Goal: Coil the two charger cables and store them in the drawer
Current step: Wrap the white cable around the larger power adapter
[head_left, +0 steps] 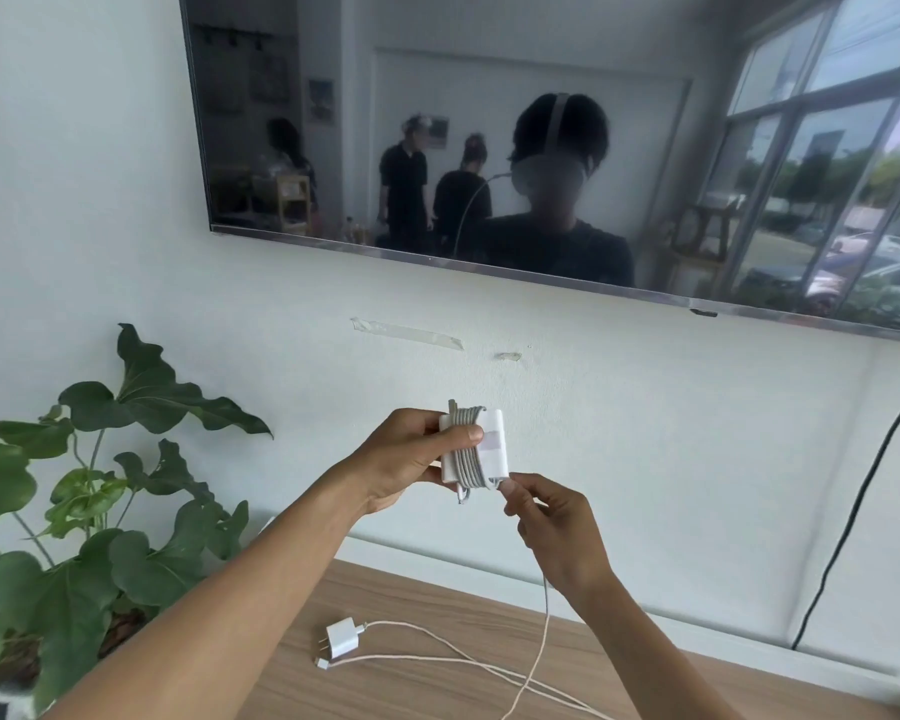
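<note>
Two chargers were in view, and only one was in the hands; the left hand (pixel 411 459) grasped the white brick (pixel 471 446) from its left side, thumb pressed across the turns of cable (pixel 466 454) wound around it. The brick stood upright in the air, its long axis close to vertical, well above the wooden top (pixel 437 605); the turns ran up and down along that axis. The right hand (pixel 552 527) was just below and to the right of the brick, fingertips pinched on the free cable at the brick's lower right corner; from this hand the loose tail (pixel 544 631) hung straight down and passed out of the picture.

I judge that the coming move turned on this: the tail left the brick at its lower right, so the right hand, the nearer one, would carry it up behind the brick and over the top, while the left hand held the brick.

Below the brick, on the top, the second charger (pixel 340 636) lay uncoiled, its cable (pixel 437 659) trailing to the right; no drawer was visible.
</note>
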A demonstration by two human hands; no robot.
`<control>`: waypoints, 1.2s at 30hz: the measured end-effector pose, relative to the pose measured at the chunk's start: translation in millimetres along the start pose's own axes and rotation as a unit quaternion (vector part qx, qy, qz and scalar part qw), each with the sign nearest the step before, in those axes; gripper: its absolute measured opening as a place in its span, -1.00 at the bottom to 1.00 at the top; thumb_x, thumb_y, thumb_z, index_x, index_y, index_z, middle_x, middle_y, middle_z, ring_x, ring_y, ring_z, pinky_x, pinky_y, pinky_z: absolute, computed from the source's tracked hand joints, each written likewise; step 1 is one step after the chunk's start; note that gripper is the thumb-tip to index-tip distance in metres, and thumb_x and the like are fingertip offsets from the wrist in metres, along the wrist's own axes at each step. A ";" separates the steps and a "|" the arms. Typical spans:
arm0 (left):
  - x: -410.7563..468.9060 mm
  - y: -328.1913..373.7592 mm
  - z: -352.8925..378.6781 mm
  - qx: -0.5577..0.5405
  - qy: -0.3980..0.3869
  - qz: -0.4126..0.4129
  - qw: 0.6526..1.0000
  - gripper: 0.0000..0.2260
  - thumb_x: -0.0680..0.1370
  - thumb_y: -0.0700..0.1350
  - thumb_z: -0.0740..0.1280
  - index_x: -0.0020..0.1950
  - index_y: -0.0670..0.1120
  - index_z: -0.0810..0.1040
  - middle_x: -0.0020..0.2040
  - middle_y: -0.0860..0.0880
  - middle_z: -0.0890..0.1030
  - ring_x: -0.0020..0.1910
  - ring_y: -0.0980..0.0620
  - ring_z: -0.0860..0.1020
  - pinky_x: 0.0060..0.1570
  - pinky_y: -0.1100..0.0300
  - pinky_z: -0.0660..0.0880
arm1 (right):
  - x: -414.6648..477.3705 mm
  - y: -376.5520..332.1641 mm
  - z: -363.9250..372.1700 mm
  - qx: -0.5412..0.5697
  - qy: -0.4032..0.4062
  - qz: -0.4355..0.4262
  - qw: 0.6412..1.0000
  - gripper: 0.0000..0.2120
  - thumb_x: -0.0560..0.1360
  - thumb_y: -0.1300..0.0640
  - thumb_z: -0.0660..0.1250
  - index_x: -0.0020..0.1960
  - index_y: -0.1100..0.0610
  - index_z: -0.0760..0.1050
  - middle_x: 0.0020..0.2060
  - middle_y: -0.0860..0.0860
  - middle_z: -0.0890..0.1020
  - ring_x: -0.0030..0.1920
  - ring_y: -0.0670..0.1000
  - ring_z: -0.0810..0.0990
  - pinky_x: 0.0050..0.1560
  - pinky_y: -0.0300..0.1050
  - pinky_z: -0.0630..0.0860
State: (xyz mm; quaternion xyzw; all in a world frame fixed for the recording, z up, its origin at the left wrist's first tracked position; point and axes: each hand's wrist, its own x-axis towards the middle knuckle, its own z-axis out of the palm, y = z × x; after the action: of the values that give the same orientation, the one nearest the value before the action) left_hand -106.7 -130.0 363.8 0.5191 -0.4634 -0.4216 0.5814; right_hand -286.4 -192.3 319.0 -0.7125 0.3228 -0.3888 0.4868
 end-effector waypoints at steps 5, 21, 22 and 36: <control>-4.2 5.4 -9.4 0.067 -0.071 -0.005 0.995 -0.89 0.53 -0.17 0.38 -0.01 -0.19 0.63 -0.18 -0.05 0.67 -0.17 0.00 0.64 -0.15 0.14 0.60 | 8.4 -10.0 -5.4 -0.065 -0.047 0.007 0.997 -0.79 0.52 0.16 0.34 -0.26 -0.02 0.62 -0.44 -0.07 0.51 -0.55 -0.17 0.31 -0.48 -0.38 0.25; -4.9 3.5 -8.8 0.390 -0.134 -0.027 0.911 -0.73 0.40 0.08 0.52 -0.12 -0.10 0.63 -0.39 0.10 0.56 -0.41 0.11 0.51 -0.32 0.26 0.41 | 38.9 -48.7 -14.0 -0.203 -0.174 0.234 0.935 -0.79 0.45 0.09 0.41 -0.27 0.19 0.50 -0.32 0.10 0.39 -0.42 -0.02 0.20 -0.46 -0.23 0.15; -3.9 3.9 -7.7 0.412 -0.130 -0.022 0.902 -0.76 0.40 0.09 0.52 -0.17 -0.05 0.61 -0.42 0.11 0.53 -0.43 0.11 0.48 -0.34 0.25 0.38 | 39.4 -49.4 -13.1 -0.205 -0.170 0.227 0.937 -0.80 0.44 0.10 0.41 -0.28 0.19 0.51 -0.33 0.09 0.39 -0.43 -0.02 0.21 -0.46 -0.23 0.17; 11.0 -9.0 -5.3 0.155 0.090 0.003 0.984 -0.67 0.47 -0.01 0.48 -0.03 -0.30 0.63 -0.13 -0.20 0.69 -0.20 -0.10 0.68 -0.25 0.10 0.63 | 10.1 -46.9 11.7 -0.262 0.052 -0.171 0.948 -0.79 0.54 0.21 0.26 0.06 0.06 0.64 -0.27 -0.06 0.63 -0.34 -0.13 0.51 -0.28 -0.31 0.41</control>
State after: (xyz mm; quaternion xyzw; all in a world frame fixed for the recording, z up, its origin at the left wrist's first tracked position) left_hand -99.2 -140.5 355.8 0.6369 -0.4710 -0.2946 0.5346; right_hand -267.5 -180.7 363.1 -0.8384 0.3117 -0.4040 0.1917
